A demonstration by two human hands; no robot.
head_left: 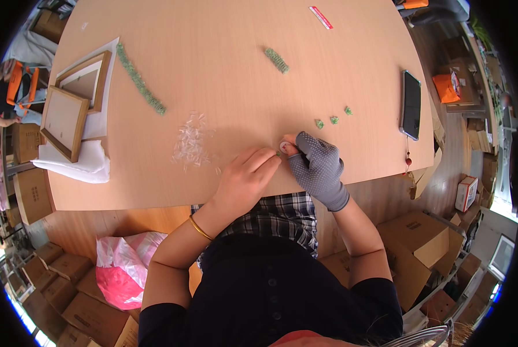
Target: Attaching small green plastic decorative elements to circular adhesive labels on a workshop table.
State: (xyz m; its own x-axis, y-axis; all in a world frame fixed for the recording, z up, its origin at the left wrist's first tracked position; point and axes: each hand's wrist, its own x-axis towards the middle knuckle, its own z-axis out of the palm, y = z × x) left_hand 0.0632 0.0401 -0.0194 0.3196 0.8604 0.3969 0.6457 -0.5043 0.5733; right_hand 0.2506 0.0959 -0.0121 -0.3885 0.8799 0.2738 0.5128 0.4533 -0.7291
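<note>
The pale surface (212,52) carries two overlapping frames (65,120) at its left, partly over a white sheet (100,124), and a folded white wrap (79,168). A long green strip (136,77) curves nearby; clear slivers (190,144) lie loosely heaped. Farther right are a short green strip (277,60), three tufts (334,120) (green too), a phone (410,104) and a red tag (321,18).

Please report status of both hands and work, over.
Bare left hand pinching tiny green piece. Grey-gloved right hand holding small round white object. Three small green clusters ahead; nothing visibly blocking hands.
</note>
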